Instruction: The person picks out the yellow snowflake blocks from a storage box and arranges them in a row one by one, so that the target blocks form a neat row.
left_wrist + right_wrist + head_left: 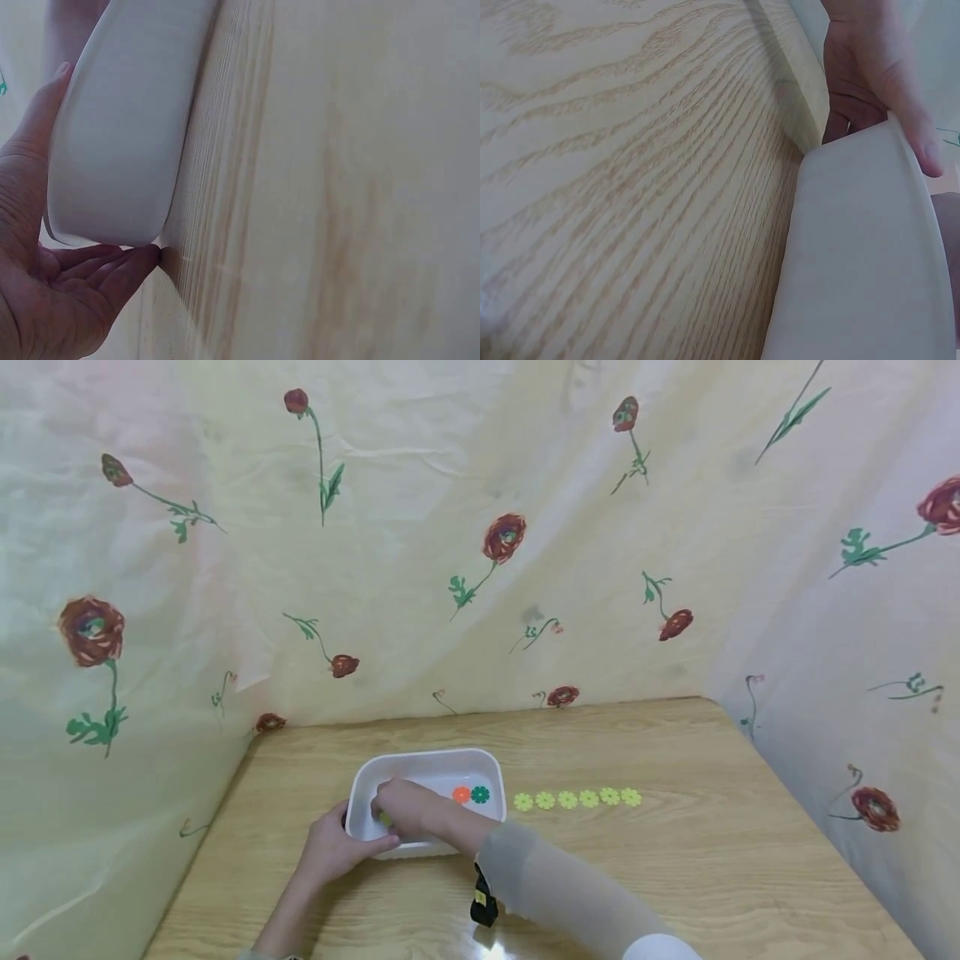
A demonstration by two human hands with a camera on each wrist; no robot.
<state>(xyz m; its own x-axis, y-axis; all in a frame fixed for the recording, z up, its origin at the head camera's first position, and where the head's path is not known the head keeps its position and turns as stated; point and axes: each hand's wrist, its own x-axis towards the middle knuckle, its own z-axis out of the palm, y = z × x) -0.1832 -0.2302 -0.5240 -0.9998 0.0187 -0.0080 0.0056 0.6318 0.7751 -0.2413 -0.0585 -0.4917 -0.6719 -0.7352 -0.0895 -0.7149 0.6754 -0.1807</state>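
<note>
A white plastic tray (489,762) stands on the wooden table. My left hand (333,847) grips its near left corner, thumb along the front rim and fingers against the left side. The left wrist view shows this left hand (67,292) with its fingertips low on the tray's end wall (120,150). Inside the tray's left half, my right hand (408,810) reaches down with bent fingers. A yellow-green flower-shaped piece (386,818) shows beside those fingers; whether they pinch it is hidden. An orange flower piece (461,794) and a dark green one (480,794) lie in the tray's right half.
Several yellow-green flower pieces (567,799) lie in a row on the table, right of the tray. A black strap device (483,906) hangs at my right wrist. Flower-printed cloth (420,568) encloses the table (712,860) at the back and sides.
</note>
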